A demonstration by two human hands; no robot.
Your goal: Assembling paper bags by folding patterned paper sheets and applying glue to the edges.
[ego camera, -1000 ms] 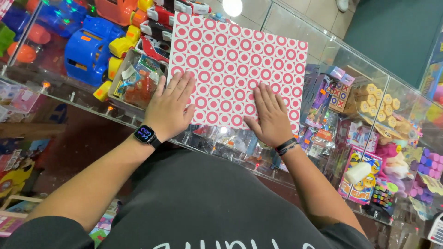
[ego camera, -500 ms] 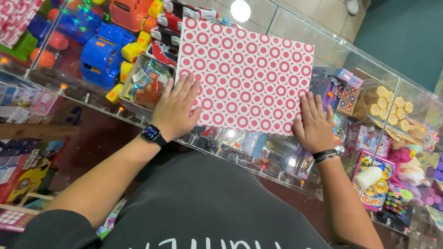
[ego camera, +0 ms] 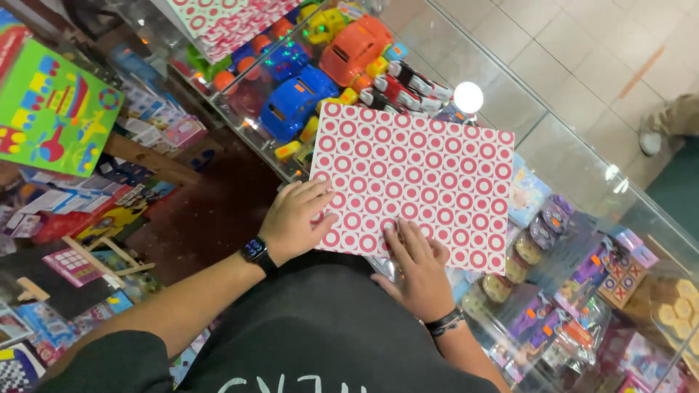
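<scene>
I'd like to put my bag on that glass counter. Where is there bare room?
The glass is bare beyond the sheet's far edge, toward the tiled floor, and along its right side. The sheet's near edge is crowded: the left hand and right hand both press there. The toys lie under the glass, not on it.

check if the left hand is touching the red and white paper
Touching. The head view shows the left hand lying flat on the near left edge of the paper, fingers over its circle pattern with no gap.
</scene>
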